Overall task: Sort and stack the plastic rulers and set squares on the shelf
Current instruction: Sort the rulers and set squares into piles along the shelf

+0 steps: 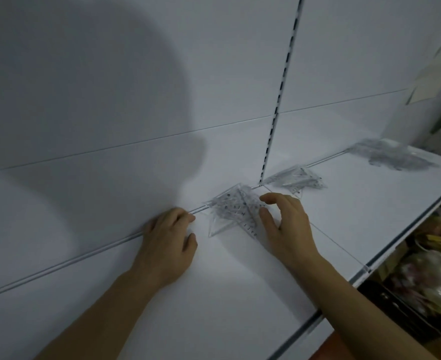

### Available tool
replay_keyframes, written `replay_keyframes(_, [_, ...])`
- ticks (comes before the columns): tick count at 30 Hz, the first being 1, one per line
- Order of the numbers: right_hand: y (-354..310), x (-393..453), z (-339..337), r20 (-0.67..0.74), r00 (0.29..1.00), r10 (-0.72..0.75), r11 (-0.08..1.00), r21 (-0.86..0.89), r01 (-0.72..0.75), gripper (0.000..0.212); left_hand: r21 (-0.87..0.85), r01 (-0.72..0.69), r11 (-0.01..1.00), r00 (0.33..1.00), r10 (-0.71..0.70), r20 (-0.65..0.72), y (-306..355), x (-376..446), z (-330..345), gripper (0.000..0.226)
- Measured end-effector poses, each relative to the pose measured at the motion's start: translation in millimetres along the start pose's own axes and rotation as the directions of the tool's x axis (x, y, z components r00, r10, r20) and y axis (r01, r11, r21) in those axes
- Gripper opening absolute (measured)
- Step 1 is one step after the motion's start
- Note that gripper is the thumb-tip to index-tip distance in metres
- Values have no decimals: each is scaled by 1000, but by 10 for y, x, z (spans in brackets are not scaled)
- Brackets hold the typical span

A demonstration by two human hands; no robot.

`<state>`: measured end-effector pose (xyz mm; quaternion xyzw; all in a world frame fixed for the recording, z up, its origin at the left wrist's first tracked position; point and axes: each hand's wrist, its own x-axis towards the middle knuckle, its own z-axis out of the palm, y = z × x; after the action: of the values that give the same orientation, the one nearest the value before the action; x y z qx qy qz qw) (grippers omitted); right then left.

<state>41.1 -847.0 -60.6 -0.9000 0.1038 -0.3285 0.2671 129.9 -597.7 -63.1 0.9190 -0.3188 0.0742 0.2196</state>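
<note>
Against the back panel of the white shelf [240,276], a loose pile of clear set squares [233,206] lies between both hands, probably to square it against the wall. The left hand [168,237] rests flat just beside it, fingers together and empty. The right hand [284,224] arches over its right side, fingers spread, thumb touching the plastic without clamping it. A second pile [296,181] and a blurred third heap [393,154] sit further right; bare shelf in front leaves room before the front lip.

both hands rest on the white shelf [240,281], left hand [168,241] and right hand [287,224] flanking a clear set-square pile [233,207].
</note>
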Motion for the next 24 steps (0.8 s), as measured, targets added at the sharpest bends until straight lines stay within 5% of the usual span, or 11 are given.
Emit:
replay_keyframes(11, [229,499,-276,307,908,-284,959,87,271,37,77,73,994,997,-70,-41,144,1,-43,49])
replay_keyframes(14, [399,850,-289,379,855,-354,935,126,332,35,102,140,985,989,-135,-55,275,94,-82,33])
replay_keyframes(19, [495,1276,-126,387,791,-474,881,194,432,29,76,407,910,908,-395,-139,538,434,-100,18])
replay_keyframes(24, [551,1353,62,377,802,-463,876,332,349,25,-102,453,886,827,-460,-323,695,580,93,20])
